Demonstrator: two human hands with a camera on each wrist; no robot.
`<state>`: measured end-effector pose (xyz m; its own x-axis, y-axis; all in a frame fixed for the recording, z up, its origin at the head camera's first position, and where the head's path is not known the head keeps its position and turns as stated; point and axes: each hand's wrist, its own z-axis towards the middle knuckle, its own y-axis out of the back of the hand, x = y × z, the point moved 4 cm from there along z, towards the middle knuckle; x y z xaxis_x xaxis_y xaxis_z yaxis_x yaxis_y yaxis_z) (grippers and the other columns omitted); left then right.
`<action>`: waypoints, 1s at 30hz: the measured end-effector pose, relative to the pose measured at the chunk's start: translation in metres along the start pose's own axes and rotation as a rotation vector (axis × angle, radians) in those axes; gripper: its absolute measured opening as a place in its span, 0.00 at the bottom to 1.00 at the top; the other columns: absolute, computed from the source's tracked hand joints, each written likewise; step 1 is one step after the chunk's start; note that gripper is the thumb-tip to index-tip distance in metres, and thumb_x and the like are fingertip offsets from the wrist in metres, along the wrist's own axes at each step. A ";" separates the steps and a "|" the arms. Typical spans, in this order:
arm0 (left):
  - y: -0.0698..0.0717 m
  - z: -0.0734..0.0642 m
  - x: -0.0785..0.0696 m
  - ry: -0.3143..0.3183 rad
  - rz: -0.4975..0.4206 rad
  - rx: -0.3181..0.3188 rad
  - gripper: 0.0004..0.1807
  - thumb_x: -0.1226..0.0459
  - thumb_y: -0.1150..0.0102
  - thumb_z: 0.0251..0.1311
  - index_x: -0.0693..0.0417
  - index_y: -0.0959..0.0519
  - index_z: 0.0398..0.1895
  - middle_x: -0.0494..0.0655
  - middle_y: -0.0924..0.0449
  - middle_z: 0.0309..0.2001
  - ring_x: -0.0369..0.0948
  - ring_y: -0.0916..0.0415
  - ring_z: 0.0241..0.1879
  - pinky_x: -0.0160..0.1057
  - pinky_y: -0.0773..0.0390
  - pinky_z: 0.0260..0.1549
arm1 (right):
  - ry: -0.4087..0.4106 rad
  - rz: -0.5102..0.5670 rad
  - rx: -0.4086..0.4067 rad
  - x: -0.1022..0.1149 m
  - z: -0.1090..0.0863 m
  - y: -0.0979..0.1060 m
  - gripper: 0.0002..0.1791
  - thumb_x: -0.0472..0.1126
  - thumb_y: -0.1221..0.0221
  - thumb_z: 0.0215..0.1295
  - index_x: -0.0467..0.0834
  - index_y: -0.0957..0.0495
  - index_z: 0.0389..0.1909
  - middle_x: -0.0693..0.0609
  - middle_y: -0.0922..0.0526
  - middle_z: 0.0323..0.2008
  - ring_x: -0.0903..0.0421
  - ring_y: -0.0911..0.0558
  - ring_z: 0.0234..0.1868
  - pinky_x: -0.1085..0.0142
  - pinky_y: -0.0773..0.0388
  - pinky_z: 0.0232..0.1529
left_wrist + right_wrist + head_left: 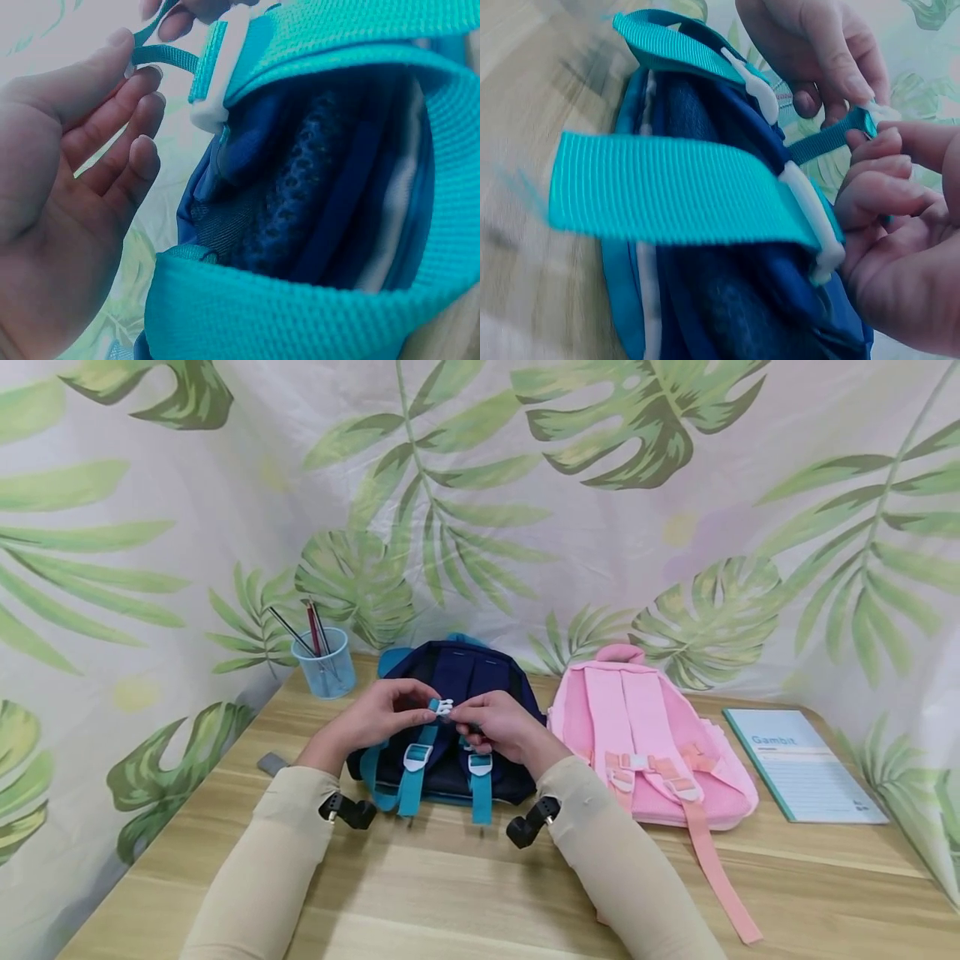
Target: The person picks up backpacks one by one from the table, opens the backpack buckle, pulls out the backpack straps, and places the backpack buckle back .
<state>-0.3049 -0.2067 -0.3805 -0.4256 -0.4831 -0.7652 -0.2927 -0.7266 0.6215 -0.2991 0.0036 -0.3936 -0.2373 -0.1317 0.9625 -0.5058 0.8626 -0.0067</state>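
Note:
A dark blue backpack [465, 664] with teal trim lies on the table with its shoulder straps facing up. Above it, my left hand [378, 714] pinches a thin teal strap [169, 56] between thumb and fingertips. The white buckle [444, 707] on this strap sits between both hands' fingertips. From the other side, my right hand [502, 722] pinches at the buckle with thumb and forefinger, its remaining fingers curled. Two wider teal straps [682, 187] with white strap adjusters [417, 757] hang toward the table's front. Fingers partly hide the buckle.
To the right lies a pink backpack [723, 764], one long strap trailing forward. A notebook [810, 777] lies beyond it. On the left stand a blue mesh pen cup [330, 672] with several pens and a small grey object [272, 764]. Leaf-print cloth [480, 510] hangs behind.

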 end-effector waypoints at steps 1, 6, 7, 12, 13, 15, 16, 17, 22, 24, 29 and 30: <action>0.001 -0.001 0.000 -0.001 0.001 -0.002 0.15 0.63 0.33 0.74 0.57 0.15 0.59 0.54 0.11 0.52 0.48 0.15 0.49 0.35 0.17 0.50 | -0.009 0.003 -0.001 -0.001 -0.001 0.001 0.11 0.40 0.41 0.82 0.36 0.15 0.48 0.51 0.24 0.26 0.59 0.32 0.21 0.70 0.34 0.23; 0.002 -0.004 0.001 0.000 -0.006 0.000 0.15 0.64 0.32 0.74 0.58 0.15 0.60 0.55 0.12 0.52 0.53 0.15 0.51 0.36 0.17 0.51 | -0.017 0.003 0.003 -0.004 -0.003 0.006 0.12 0.40 0.41 0.82 0.35 0.15 0.49 0.52 0.24 0.25 0.60 0.32 0.20 0.71 0.34 0.22; 0.002 -0.004 0.001 0.001 -0.006 -0.001 0.15 0.64 0.32 0.74 0.58 0.15 0.60 0.55 0.11 0.53 0.53 0.15 0.51 0.36 0.16 0.51 | -0.014 0.003 0.006 -0.004 -0.003 0.006 0.12 0.40 0.41 0.82 0.35 0.15 0.49 0.52 0.24 0.25 0.60 0.32 0.20 0.71 0.34 0.22; 0.000 -0.002 0.000 -0.009 -0.007 0.004 0.15 0.63 0.31 0.73 0.57 0.15 0.59 0.53 0.11 0.52 0.53 0.15 0.51 0.36 0.16 0.51 | -0.001 -0.004 0.009 -0.004 -0.003 0.006 0.11 0.39 0.43 0.84 0.36 0.16 0.51 0.52 0.24 0.25 0.60 0.32 0.20 0.71 0.33 0.22; 0.000 -0.001 -0.001 -0.010 -0.009 0.005 0.15 0.63 0.31 0.73 0.56 0.15 0.59 0.53 0.11 0.52 0.53 0.15 0.50 0.37 0.16 0.51 | 0.000 -0.007 0.009 -0.003 -0.003 0.006 0.11 0.39 0.44 0.84 0.37 0.17 0.52 0.52 0.24 0.25 0.59 0.32 0.20 0.71 0.33 0.22; -0.001 0.000 -0.001 -0.018 -0.007 0.010 0.15 0.63 0.31 0.73 0.56 0.15 0.59 0.53 0.11 0.52 0.53 0.16 0.50 0.38 0.16 0.51 | 0.003 -0.010 0.007 -0.002 -0.002 0.005 0.11 0.39 0.45 0.84 0.37 0.18 0.52 0.52 0.24 0.25 0.59 0.32 0.20 0.71 0.33 0.22; -0.001 0.000 -0.001 -0.017 -0.006 0.009 0.15 0.63 0.31 0.73 0.55 0.15 0.59 0.52 0.11 0.52 0.52 0.16 0.50 0.39 0.16 0.50 | 0.006 -0.010 0.010 -0.002 -0.002 0.004 0.11 0.39 0.45 0.84 0.37 0.18 0.52 0.52 0.25 0.25 0.59 0.33 0.20 0.71 0.34 0.22; -0.001 0.001 -0.001 -0.020 -0.001 0.009 0.15 0.63 0.31 0.73 0.55 0.14 0.59 0.52 0.11 0.52 0.52 0.16 0.49 0.39 0.16 0.50 | 0.007 -0.008 0.012 -0.001 -0.002 0.003 0.11 0.39 0.46 0.85 0.37 0.19 0.52 0.52 0.25 0.26 0.60 0.33 0.19 0.71 0.36 0.22; -0.001 0.001 -0.002 -0.022 0.026 0.013 0.15 0.62 0.31 0.73 0.54 0.14 0.59 0.51 0.11 0.51 0.47 0.18 0.45 0.39 0.17 0.47 | 0.009 0.012 0.029 0.001 0.000 0.000 0.11 0.38 0.49 0.86 0.37 0.21 0.52 0.54 0.31 0.25 0.61 0.40 0.17 0.72 0.42 0.20; -0.001 0.001 -0.003 -0.020 0.027 0.018 0.15 0.63 0.31 0.73 0.54 0.14 0.59 0.51 0.12 0.50 0.45 0.19 0.44 0.38 0.18 0.46 | 0.001 0.038 0.036 0.001 0.000 -0.001 0.12 0.39 0.51 0.87 0.38 0.21 0.52 0.54 0.33 0.25 0.62 0.41 0.17 0.72 0.43 0.20; -0.002 0.002 -0.004 -0.017 0.042 0.025 0.15 0.63 0.31 0.73 0.55 0.14 0.59 0.51 0.12 0.48 0.45 0.20 0.43 0.37 0.19 0.45 | -0.021 0.148 0.060 -0.002 0.000 0.000 0.13 0.44 0.54 0.88 0.41 0.24 0.50 0.55 0.33 0.25 0.62 0.42 0.17 0.74 0.44 0.18; -0.002 0.002 -0.005 -0.015 0.048 0.028 0.15 0.63 0.31 0.73 0.55 0.14 0.59 0.51 0.12 0.47 0.45 0.20 0.43 0.38 0.19 0.45 | -0.024 0.161 0.063 -0.003 0.000 0.000 0.13 0.46 0.53 0.87 0.41 0.24 0.50 0.55 0.33 0.25 0.62 0.41 0.17 0.74 0.43 0.18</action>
<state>-0.3037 -0.2019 -0.3776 -0.4523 -0.5099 -0.7317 -0.2949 -0.6887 0.6623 -0.2982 0.0043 -0.3960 -0.3386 -0.0068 0.9409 -0.5106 0.8413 -0.1776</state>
